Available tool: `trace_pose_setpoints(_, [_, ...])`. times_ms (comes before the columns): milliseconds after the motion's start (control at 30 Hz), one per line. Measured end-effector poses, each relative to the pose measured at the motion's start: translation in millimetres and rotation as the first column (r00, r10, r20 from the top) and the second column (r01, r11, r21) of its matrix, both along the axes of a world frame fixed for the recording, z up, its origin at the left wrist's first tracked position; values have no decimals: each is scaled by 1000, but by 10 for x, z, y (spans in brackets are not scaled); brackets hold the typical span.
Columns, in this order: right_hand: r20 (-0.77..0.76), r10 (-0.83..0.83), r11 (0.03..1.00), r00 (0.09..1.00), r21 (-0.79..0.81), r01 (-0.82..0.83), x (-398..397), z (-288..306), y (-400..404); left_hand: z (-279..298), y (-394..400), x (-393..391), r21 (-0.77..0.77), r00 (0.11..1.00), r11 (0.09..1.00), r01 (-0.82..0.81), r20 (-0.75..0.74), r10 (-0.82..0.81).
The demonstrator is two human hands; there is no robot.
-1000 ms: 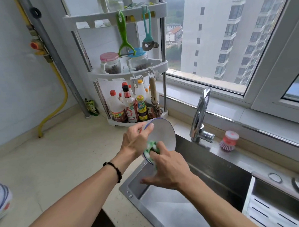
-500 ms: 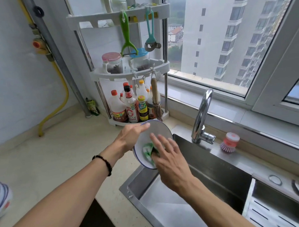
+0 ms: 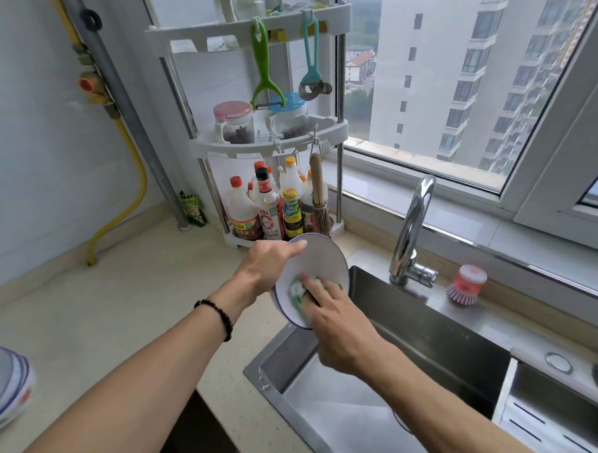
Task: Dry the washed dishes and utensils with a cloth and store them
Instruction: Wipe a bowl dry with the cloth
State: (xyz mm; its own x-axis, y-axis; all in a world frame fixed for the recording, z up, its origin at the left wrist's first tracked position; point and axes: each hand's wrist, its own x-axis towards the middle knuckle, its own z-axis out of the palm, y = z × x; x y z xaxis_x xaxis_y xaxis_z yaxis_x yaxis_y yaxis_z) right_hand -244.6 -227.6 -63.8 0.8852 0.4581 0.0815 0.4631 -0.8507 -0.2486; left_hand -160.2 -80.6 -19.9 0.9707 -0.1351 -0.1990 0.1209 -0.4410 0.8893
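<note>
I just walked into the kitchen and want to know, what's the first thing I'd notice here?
Right in the middle, over the edge of the steel sink, two hands are drying a white bowl: the left hand grips its rim while the right hand presses a green cloth inside it. Behind them stands a white corner rack with sauce bottles, and at the far left edge sits a stack of bowls.

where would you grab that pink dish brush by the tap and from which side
Grip the dish brush by its round pink top, coming straight down from above. It stands upright on its bristles on the sink ledge, right of the faucet, so the top is the free, exposed part.
</note>
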Motion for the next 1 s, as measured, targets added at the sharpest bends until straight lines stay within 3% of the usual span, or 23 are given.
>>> trace_pose_setpoints(100, [-128, -9, 980, 992, 196, 34, -23, 100, 176, -66, -79, -33, -104, 989, 984, -145, 16, 148])
trace_pose_setpoints(267, [66, 41, 997, 997, -68, -37, 50, 72, -151, -73, -22, -8, -64, 996, 994, -86, -44, 83])
trace_pose_setpoints(433, [-102, -20, 981, 995, 189, 39, -33, 112, 75, -24, -132, -20, -93, 983, 981, -173, 44, 177])
trace_pose_setpoints(500, [-64, 37, 981, 997, 194, -24, -68, 69, -5, 17, -75, 13, -68, 995, 994, -91, -39, 89])
trace_pose_setpoints(567, [-5, 91, 992, 996, 84, -90, -61, 18, -130, 106, 1, 24, 36, 990, 998, 52, -134, -47])
trace_pose_setpoints(633, [34, 75, 997, 997, -4, -75, -42, 17, -196, 150, 37, 30, 75, 978, 993, 86, -198, -70])
trace_pose_setpoints(800, [34, -129, 992, 991, 15, 128, 42, 71, -107, -56, 14, -151, -256, 971, 966, -35, -239, -29])
trace_pose_setpoints(900, [-14, -159, 971, 987, 179, 159, 97, 71, -14, -242, -114, -356, -462, 987, 877, -134, -136, 79])
trace_pose_setpoints(1000, [-159, -53, 915, 986, 388, 112, 38, 79, 172, -299, -233, -388, -454, 965, 857, -245, -33, 259])
